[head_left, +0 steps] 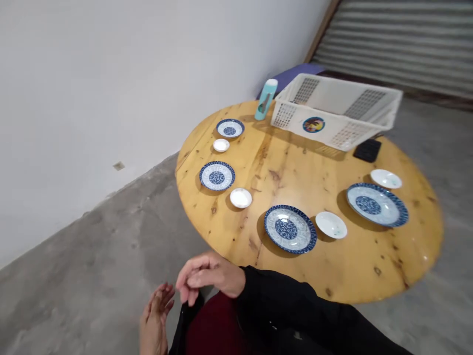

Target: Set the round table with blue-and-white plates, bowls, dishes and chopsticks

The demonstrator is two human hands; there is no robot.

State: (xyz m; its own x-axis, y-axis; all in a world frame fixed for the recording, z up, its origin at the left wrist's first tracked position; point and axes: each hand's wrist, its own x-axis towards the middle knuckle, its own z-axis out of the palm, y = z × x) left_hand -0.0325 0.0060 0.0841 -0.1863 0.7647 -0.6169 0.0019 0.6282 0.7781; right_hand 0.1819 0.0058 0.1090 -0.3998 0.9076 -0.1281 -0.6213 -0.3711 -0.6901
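My left hand (155, 318) is at the bottom, beside my body and away from the table, fingers loosely bent and holding nothing. Just to its right, my right hand (212, 275) hangs by the table's near edge, fingers apart and relaxed, with no object in it. Closest to that hand on the round wooden table (295, 182) lies a blue-and-white plate (290, 229), with a small white bowl (331, 225) at its right. Farther left are another patterned plate (217, 176) and a white dish (241, 198).
At the back stand a white plastic basket (328, 133) and a light-blue bottle (266, 100). A black flat object (367, 150) lies by the basket. More plates sit at far left (230, 128) and right (377, 204), each beside a small white dish. A white wall (92, 98) rises at left.
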